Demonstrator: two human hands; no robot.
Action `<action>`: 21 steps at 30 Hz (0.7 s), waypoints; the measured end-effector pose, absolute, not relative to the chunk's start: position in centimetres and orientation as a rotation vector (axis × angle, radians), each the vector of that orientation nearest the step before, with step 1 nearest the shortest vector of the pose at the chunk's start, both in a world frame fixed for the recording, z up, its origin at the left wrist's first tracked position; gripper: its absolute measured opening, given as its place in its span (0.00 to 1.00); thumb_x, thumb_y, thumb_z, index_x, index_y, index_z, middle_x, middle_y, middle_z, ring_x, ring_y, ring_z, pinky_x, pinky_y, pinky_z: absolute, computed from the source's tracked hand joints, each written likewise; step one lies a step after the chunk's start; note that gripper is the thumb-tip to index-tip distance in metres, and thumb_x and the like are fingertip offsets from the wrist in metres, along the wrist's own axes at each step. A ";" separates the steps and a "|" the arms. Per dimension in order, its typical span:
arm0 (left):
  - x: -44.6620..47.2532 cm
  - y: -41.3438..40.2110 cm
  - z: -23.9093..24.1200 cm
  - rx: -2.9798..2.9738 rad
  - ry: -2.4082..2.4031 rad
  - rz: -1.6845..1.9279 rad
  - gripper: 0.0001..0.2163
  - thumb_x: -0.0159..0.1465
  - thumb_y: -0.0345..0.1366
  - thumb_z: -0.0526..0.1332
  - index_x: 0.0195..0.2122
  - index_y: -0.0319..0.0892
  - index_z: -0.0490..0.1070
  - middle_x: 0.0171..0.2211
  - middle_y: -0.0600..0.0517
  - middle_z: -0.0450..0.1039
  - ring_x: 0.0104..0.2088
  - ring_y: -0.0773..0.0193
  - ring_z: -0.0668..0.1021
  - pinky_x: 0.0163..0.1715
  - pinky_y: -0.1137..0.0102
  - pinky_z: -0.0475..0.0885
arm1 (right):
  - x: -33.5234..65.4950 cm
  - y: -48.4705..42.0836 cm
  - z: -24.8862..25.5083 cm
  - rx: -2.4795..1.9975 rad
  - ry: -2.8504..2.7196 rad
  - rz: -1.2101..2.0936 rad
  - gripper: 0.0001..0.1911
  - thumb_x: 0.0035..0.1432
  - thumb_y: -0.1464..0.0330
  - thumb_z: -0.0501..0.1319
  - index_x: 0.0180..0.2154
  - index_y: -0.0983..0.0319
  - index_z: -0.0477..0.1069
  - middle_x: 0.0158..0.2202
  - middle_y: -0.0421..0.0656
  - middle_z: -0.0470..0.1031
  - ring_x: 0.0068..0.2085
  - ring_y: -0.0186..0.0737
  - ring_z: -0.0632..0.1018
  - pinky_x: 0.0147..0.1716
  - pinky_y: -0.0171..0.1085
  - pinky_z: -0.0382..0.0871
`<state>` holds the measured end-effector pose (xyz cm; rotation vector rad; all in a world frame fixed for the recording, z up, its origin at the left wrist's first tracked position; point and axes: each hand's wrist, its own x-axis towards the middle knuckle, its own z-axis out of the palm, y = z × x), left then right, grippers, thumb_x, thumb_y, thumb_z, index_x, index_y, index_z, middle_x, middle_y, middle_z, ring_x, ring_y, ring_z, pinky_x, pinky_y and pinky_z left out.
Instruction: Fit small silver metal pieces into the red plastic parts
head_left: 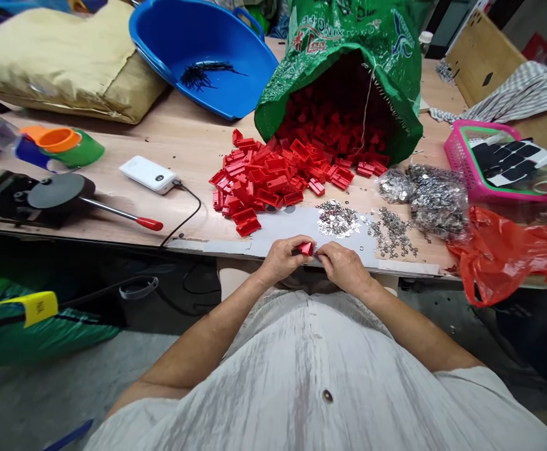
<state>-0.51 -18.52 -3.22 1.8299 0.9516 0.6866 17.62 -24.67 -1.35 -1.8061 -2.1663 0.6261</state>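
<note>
The left hand point(282, 259) pinches one glossy red part point(306, 248), hollow plastic, at the near edge of the table point(183, 147). The right hand point(344, 265) bunches its fingertips beside it; whether they grip anything, I cannot tell. Beyond lie one uncountable red heap point(273, 178), two piles of metal, flat shiny discs point(339, 219) and small clips point(393, 233), one woven green sack point(348, 25) and, far left, one smooth blue basin point(221, 31). The tabletop is wood-grained, the floor point(146, 363) grey.

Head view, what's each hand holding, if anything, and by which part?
The left hand holds a red piece by its end away from the right hand. The right hand is close beside it; whether it grips anything can't be told.
</note>
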 end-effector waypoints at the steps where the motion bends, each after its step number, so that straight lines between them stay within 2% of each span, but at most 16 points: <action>1: -0.5 -18.6 -3.1 1.835 0.960 0.693 0.12 0.53 0.33 0.67 0.41 0.44 0.76 0.36 0.53 0.79 0.37 0.61 0.78 0.42 0.68 0.69 | 17.8 -24.7 -1.3 -1.784 -2.158 0.641 0.09 0.66 0.70 0.54 0.44 0.59 0.71 0.42 0.45 0.75 0.43 0.41 0.76 0.42 0.36 0.67; 5: -0.5 -19.6 -2.4 1.734 0.961 0.789 0.13 0.52 0.32 0.70 0.39 0.44 0.75 0.36 0.53 0.77 0.37 0.63 0.76 0.42 0.68 0.69 | 19.1 -25.3 -0.9 -1.558 -2.028 0.707 0.09 0.67 0.70 0.51 0.46 0.59 0.67 0.45 0.46 0.73 0.45 0.40 0.74 0.44 0.37 0.66; 7: -0.4 -20.3 -2.0 1.527 0.914 0.877 0.14 0.52 0.34 0.71 0.39 0.43 0.73 0.38 0.52 0.77 0.38 0.63 0.76 0.43 0.69 0.69 | 19.7 -25.7 -0.4 -1.459 -1.955 0.809 0.10 0.68 0.70 0.50 0.48 0.60 0.65 0.40 0.44 0.74 0.40 0.38 0.74 0.42 0.36 0.67; 10: -0.1 -21.5 -1.1 1.071 0.796 0.955 0.12 0.54 0.37 0.70 0.37 0.42 0.71 0.38 0.52 0.77 0.40 0.65 0.77 0.43 0.70 0.70 | 19.8 -26.4 0.4 -1.347 -1.936 1.009 0.16 0.69 0.69 0.48 0.57 0.57 0.59 0.29 0.36 0.72 0.32 0.36 0.73 0.37 0.35 0.66; 13: 0.2 -22.5 -0.2 0.681 0.679 0.886 0.12 0.56 0.38 0.70 0.29 0.40 0.67 0.32 0.53 0.76 0.35 0.67 0.78 0.41 0.71 0.72 | 19.3 -27.0 1.0 -1.319 -1.978 1.037 0.21 0.70 0.66 0.48 0.62 0.54 0.56 0.25 0.34 0.70 0.28 0.35 0.72 0.35 0.34 0.66; 15: 0.5 -23.0 0.4 0.503 0.615 0.846 0.12 0.56 0.36 0.70 0.27 0.39 0.66 0.27 0.54 0.74 0.31 0.70 0.78 0.39 0.73 0.73 | 18.9 -27.1 1.1 -1.316 -1.980 1.004 0.21 0.70 0.63 0.49 0.62 0.54 0.58 0.25 0.35 0.71 0.27 0.35 0.72 0.33 0.34 0.66; 17: 0.8 -23.5 0.8 0.368 0.587 0.836 0.10 0.58 0.33 0.68 0.27 0.38 0.67 0.27 0.54 0.74 0.30 0.70 0.78 0.39 0.73 0.75 | 18.7 -27.2 1.2 -1.294 -1.971 0.972 0.20 0.70 0.62 0.50 0.61 0.55 0.61 0.26 0.36 0.73 0.28 0.35 0.74 0.33 0.34 0.67; 21: 1.3 -24.0 1.5 0.165 0.658 0.828 0.06 0.65 0.29 0.60 0.31 0.36 0.71 0.31 0.49 0.77 0.34 0.66 0.80 0.44 0.67 0.77 | 18.6 -27.1 1.5 -1.276 -2.003 0.887 0.20 0.69 0.62 0.50 0.60 0.55 0.62 0.39 0.41 0.79 0.35 0.37 0.79 0.37 0.35 0.70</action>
